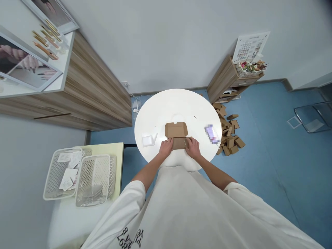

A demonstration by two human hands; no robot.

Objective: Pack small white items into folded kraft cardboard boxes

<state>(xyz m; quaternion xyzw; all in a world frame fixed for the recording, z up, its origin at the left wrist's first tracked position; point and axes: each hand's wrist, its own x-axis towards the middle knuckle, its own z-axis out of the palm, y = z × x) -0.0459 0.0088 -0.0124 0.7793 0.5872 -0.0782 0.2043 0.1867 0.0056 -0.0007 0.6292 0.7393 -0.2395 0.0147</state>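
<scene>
Fingers of the L hand (166,147) are curled nearly closed over the L side of a small cardboard box (176,134), & its R side is taken likewise by fingers of the R hand (193,147); thumbs can't be made out well, so how firm the grip is can't be judged. Box is laid open on the white tabletop (176,100), base held btwn the two sets of fingers, lid panel (176,129) spread flat just ahead of them.

Poss. trouble: a side wall may be creased or torn if the two sides are pulled unevenly. Fold might also spring up if fingers are lifted too soon, cardboard being prob. stiff; box could be skewed if pressed harder by one hand.

Edges: near rim is partly hidden by the white shirt (181,197), close behind the fingers, so little pull-back room is left. More is given ahead, btwn lid & far rim, w/ a small dark item (195,117) fwd & R of R fingers. L of L fingers, a white packet (148,140) is set near the rim; it could be knocked off by a wide sweep. R of R fingers, a pixelated purple item (212,134) is placed by the rim, same risk. Farther R, a heap of cardboard boxes (230,140) is piled on the floor (261,121).
</scene>
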